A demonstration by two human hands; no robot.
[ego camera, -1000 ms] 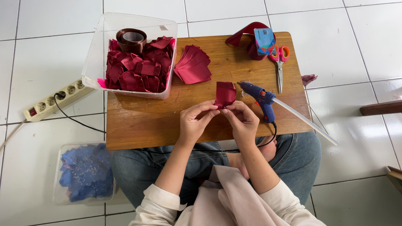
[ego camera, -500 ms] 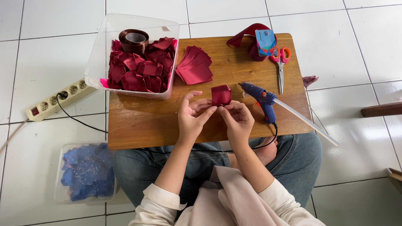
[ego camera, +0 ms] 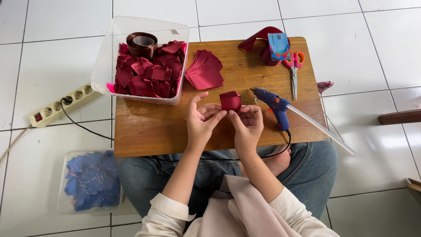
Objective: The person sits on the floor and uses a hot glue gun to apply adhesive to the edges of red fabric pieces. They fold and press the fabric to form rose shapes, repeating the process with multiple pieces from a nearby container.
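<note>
Left hand (ego camera: 202, 119) and right hand (ego camera: 247, 124) meeting over middle of wooden counter (ego camera: 149, 129), both pinched onto folded dark-red ribbon piece (ego camera: 230, 100). Left fingers (ego camera: 215, 115) closed on its lower left edge, thumb raised; right fingers (ego camera: 240, 113) curled shut on its lower right edge. Ribbon piece held just above counter, upright-ish, folded into small square pocket. Blue glue gun (ego camera: 272, 105) lying just right of right hand, clear glue stick (ego camera: 322, 129) poking out past counter edge. Stack of flat red ribbon squares (ego camera: 205, 72) near, behind hands. Clear plastic tub (ego camera: 109, 66) at far left holding folded red pieces and ribbon roll (ego camera: 141, 43). Orange-handled scissors (ego camera: 294, 70) far right. White power strip (ego camera: 61, 104) on floor, left.
</note>
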